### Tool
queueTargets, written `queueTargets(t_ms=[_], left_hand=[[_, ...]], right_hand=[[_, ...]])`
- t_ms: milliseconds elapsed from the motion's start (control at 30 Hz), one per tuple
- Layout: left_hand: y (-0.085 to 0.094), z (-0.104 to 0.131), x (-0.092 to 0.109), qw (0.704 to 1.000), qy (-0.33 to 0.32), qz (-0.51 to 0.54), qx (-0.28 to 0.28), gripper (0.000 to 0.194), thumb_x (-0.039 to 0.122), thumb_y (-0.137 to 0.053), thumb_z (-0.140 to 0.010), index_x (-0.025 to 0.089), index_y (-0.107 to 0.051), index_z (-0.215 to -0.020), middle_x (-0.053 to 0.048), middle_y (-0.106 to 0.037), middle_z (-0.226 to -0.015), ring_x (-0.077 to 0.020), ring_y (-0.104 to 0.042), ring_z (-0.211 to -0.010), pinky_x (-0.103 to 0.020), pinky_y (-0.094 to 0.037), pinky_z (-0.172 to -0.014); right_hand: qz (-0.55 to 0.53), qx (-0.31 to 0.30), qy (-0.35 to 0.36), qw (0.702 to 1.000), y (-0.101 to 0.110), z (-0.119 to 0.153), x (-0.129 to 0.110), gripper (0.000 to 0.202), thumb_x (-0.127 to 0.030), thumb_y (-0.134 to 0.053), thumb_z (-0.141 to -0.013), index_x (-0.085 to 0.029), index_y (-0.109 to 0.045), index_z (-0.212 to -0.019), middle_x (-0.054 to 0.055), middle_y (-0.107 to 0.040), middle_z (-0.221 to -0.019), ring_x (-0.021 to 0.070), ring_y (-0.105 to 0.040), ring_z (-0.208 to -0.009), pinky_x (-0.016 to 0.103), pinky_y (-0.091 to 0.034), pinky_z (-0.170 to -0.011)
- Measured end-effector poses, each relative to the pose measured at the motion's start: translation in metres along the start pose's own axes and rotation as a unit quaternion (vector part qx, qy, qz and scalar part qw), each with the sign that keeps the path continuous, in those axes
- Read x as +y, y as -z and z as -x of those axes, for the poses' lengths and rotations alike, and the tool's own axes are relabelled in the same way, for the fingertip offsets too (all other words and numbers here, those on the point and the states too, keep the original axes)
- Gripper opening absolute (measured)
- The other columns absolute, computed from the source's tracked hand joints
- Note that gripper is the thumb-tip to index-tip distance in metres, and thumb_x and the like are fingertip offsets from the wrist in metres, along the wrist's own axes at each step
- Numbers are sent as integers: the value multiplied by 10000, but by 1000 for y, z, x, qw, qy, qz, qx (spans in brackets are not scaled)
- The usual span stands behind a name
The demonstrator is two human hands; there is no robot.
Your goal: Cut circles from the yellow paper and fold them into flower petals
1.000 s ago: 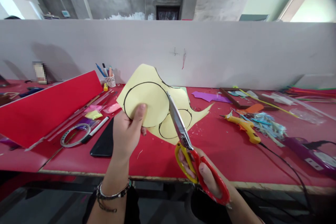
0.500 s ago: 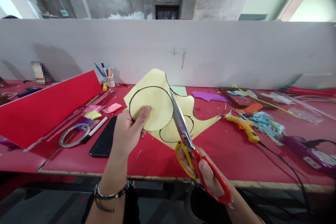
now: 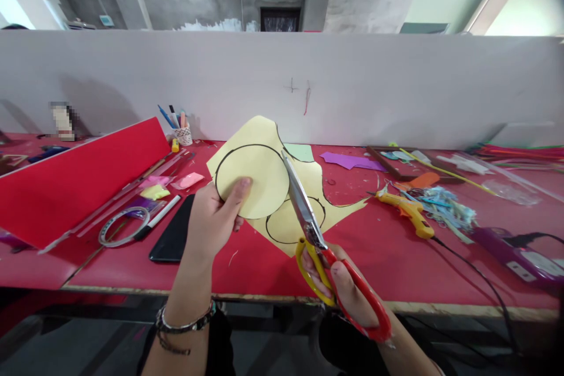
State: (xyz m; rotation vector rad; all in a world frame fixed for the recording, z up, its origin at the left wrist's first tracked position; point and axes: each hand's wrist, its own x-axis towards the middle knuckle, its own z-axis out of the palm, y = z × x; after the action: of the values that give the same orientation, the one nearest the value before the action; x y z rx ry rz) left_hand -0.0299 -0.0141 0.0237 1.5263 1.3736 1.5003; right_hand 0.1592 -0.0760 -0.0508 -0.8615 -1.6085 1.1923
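The left hand [image 3: 215, 220] pinches the pale yellow paper sheet with black drawn circles [image 3: 264, 179], thumb pressed flat on the larger circle, fingers hidden behind it. The right hand [image 3: 348, 294] has its grip closed through the loops of the red-and-yellow-handled steel scissors [image 3: 317, 235], whose blades lie nearly together along the large circle's rim at about 3 o'clock from the thumb. The sheet is held in the air above the red felt-covered surface [image 3: 388, 258], tilted toward the camera.

The likeliest slip, as I judge it: the blades sit where the large circle meets the smaller one below it, so a stroke carried a little too far would nick the small circle's outline. The sheet is thin and held at one point only (the lower tail hangs free), so it may buckle between the blades and tear rather than cut. The thumb lies near the cutting line, at 9 o'clock from the blades; a turn of the paper toward them brings it closer.

At 3 o'clock, well apart, a yellow hot-glue gun [image 3: 408, 210] rests on the surface; at 9 o'clock lies a black phone [image 3: 174, 238].
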Motion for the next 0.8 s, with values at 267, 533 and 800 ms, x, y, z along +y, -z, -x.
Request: queueTargets(t_ms=[267, 533, 800], left_hand=[[2, -6, -7, 997, -31, 54, 44, 230, 427, -621, -720, 199, -643, -746, -3, -668, -660, -161, -648, -685, -216, -526, -597], [2, -2, 1, 996, -58, -25, 60, 276, 449, -574, -764, 189, -663, -733, -19, -679, -647, -189, -650, -711, -230, -509, -617], [6, -3, -2, 996, -65, -43, 33, 285, 449, -590, -754, 178, -669, -798, -14, -686, -659, -186, -639, -678, -220, -498, -575]], right_hand=[[-26, -15, -7, 1000, 1, -1, 5, 488, -678, -342, -845, -208, -374, -717, -33, -301, -636, 104, -249, -506, 235, -221, -408], [4, -42, 13, 999, 5, 1, 2, 421, -622, -348, -868, -212, -390, -785, -16, -352, -672, 121, -299, -530, 255, -297, -461], [9, -30, 22, 999, 3, 6, 1, 410, -620, -348, -867, -218, -429, -890, 28, -413, -817, 147, -363, -615, 286, -376, -541]])
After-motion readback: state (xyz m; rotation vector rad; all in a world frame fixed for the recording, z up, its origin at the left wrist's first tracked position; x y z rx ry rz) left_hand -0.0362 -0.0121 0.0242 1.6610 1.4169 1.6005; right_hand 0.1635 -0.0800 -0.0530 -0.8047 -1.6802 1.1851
